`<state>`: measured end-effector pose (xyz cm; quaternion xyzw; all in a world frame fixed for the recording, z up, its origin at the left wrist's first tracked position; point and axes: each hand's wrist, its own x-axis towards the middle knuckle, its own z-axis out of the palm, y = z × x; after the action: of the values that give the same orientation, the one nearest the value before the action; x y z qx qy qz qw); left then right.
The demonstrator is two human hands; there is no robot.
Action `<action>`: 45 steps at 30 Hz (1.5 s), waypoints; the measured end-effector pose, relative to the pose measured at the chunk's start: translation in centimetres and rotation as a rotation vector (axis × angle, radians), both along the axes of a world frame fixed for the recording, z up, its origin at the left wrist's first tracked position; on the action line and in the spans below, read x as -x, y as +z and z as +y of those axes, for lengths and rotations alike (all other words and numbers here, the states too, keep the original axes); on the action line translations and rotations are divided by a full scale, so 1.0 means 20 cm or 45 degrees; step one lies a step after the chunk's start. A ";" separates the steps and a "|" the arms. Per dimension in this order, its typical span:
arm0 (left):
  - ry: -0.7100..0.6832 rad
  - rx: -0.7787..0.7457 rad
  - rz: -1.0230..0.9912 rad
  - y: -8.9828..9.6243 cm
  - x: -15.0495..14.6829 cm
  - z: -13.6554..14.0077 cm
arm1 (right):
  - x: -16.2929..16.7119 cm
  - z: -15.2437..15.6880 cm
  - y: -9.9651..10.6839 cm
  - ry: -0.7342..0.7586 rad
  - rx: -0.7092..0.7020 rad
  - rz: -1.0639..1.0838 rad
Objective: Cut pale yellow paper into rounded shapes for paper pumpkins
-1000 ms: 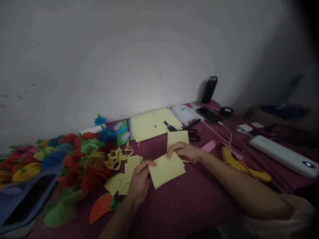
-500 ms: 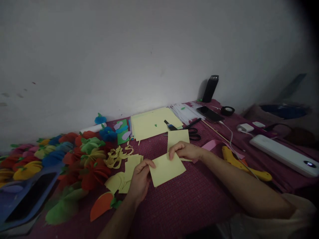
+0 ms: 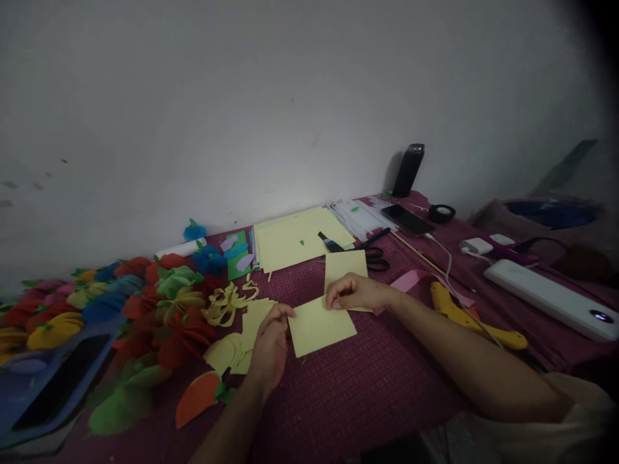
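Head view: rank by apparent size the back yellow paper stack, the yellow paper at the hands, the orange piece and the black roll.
1. Back yellow paper stack
2. Nearer yellow paper
3. Orange piece
4. Black roll
The roll sits farther off, shrinking it here.

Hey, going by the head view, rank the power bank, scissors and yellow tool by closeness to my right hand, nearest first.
Nearest to your right hand:
1. Scissors, just beyond it, slightly right.
2. Yellow tool, to its right, past your wrist.
3. Power bank, at the far right, beyond the tool.
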<state>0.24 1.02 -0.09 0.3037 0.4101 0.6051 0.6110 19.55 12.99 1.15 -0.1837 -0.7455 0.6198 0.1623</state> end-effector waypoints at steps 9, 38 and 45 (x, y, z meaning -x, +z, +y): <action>0.012 0.160 -0.002 0.04 -0.06 -0.02 | 0.01 0.01 -0.03 -0.073 0.121 0.032; 0.050 0.121 0.242 -0.06 -0.04 0.00 | 0.07 -0.02 -0.06 -0.230 0.392 0.050; 0.044 0.123 0.264 -0.08 -0.04 0.01 | 0.08 -0.03 -0.08 -0.265 0.473 0.000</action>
<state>0.96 1.13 -1.63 0.3278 0.5051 0.5602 0.5688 17.99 12.38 -0.51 -0.2864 -0.5953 0.7266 0.1889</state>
